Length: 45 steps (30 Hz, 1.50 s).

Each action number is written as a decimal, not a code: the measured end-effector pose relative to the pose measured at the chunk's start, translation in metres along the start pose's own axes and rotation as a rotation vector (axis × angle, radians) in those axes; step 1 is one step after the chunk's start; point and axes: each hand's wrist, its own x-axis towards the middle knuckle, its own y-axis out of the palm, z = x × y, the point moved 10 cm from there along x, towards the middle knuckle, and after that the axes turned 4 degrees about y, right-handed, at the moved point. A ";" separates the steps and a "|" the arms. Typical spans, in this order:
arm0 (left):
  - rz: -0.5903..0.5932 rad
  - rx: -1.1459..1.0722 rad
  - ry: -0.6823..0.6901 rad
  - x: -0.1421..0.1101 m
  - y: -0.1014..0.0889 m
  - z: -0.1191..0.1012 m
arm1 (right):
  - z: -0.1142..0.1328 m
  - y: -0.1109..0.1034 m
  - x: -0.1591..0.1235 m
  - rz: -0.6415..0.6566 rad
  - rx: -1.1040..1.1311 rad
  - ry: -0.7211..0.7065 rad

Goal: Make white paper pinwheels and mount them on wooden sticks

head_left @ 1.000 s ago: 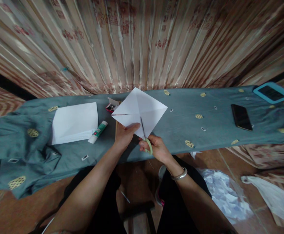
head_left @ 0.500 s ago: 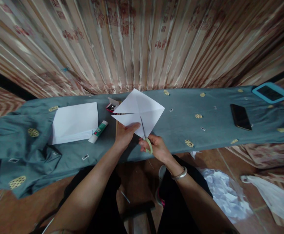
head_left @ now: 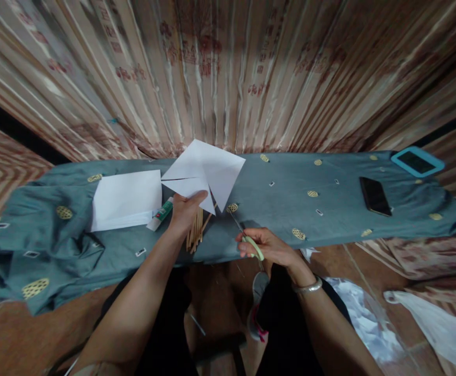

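A square sheet of white paper (head_left: 220, 169), creased and slit from two of its corners toward the middle, is pinched in my left hand (head_left: 187, 210) with the thumb on top. Green-handled scissors (head_left: 253, 246) are in my right hand (head_left: 266, 245), their blades pointing up and left, apart from the paper. Below the paper several thin wooden sticks (head_left: 195, 232) lie on the cloth, partly hidden by it and by my left hand. Beside that hand lies a green and white glue stick (head_left: 161, 214).
A stack of white paper (head_left: 128, 198) lies on the left of the green-cloth-covered table (head_left: 275, 209). At the right are a black phone (head_left: 375, 196) and a blue-framed tablet (head_left: 418, 161). A clear bag of paper scraps (head_left: 363, 318) sits on the floor.
The scissors have come out of the paper, and my right hand has drawn back down and right. The paper has shifted left with my left hand, showing the second slit and the sticks.
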 end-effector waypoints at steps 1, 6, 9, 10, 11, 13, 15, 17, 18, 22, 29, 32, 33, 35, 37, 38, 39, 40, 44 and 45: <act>0.017 0.002 0.012 0.001 -0.001 0.001 | -0.002 -0.007 -0.003 -0.019 -0.008 0.003; 0.123 0.075 -0.025 -0.009 0.008 0.008 | 0.015 -0.067 -0.021 -0.417 0.060 -0.144; 0.198 0.075 -0.052 -0.023 0.022 0.009 | 0.032 -0.098 -0.038 -0.641 0.125 -0.277; 0.225 0.083 -0.055 -0.027 0.026 0.009 | 0.036 -0.105 -0.043 -0.687 0.129 -0.306; 0.263 0.102 -0.063 -0.031 0.031 0.010 | 0.040 -0.112 -0.047 -0.726 0.129 -0.324; 0.370 0.173 -0.109 -0.040 0.042 0.016 | 0.043 -0.121 -0.051 -0.773 0.130 -0.335; 0.473 0.262 -0.177 -0.049 0.050 0.025 | 0.044 -0.124 -0.050 -0.768 0.136 -0.330; 0.527 0.335 -0.221 -0.055 0.052 0.031 | 0.043 -0.121 -0.044 -0.729 0.154 -0.317; 0.529 0.355 -0.229 -0.056 0.052 0.033 | 0.041 -0.119 -0.040 -0.705 0.169 -0.305; 0.448 0.227 -0.311 -0.055 0.049 0.034 | 0.034 -0.111 -0.030 -0.650 0.290 -0.271; 0.300 -0.486 -0.598 -0.069 0.071 0.026 | 0.031 -0.117 -0.029 -0.811 0.598 -0.443; 0.250 -0.612 -0.661 -0.082 0.080 0.025 | 0.034 -0.112 -0.023 -0.836 0.655 -0.495; 0.237 -0.646 -0.676 -0.085 0.083 0.025 | 0.036 -0.109 -0.021 -0.827 0.664 -0.514; 0.211 -0.699 -0.693 -0.088 0.088 0.025 | 0.041 -0.105 -0.016 -0.800 0.686 -0.548; 0.187 -0.744 -0.697 -0.087 0.090 0.024 | 0.045 -0.103 -0.012 -0.787 0.715 -0.567; 0.178 -0.765 -0.692 -0.085 0.090 0.024 | 0.046 -0.104 -0.011 -0.792 0.731 -0.571; 0.170 -0.783 -0.685 -0.083 0.091 0.023 | 0.046 -0.107 -0.011 -0.804 0.749 -0.574; 0.164 -0.795 -0.679 -0.082 0.091 0.022 | 0.046 -0.109 -0.011 -0.820 0.765 -0.575; 0.153 -0.783 -0.652 -0.079 0.091 0.020 | 0.047 -0.115 -0.012 -0.859 0.766 -0.579; 0.164 -0.756 -0.644 -0.080 0.092 0.020 | 0.047 -0.114 -0.012 -0.856 0.743 -0.576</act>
